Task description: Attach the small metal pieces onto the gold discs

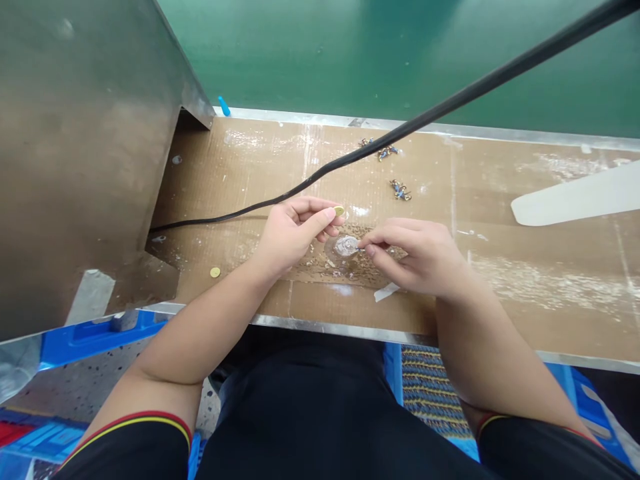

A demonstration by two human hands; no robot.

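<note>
A small yellow disc (339, 211) sits at the fingertips of the left hand (294, 230), pinched near its rim between thumb and fingers, likely so that its face is left showing. The right hand (419, 256) narrows thumb and forefinger on a thin piece (361, 249), too small to identify, beside a whitish blob (346, 246) on the counter (320, 303). The blob lies between the 2 hands, probably for easy reach from both. A 2nd disc (215, 272) lies well left; small metal pieces (400, 191) lie bunched beyond the right hand, near a black cable (345, 161).
</note>
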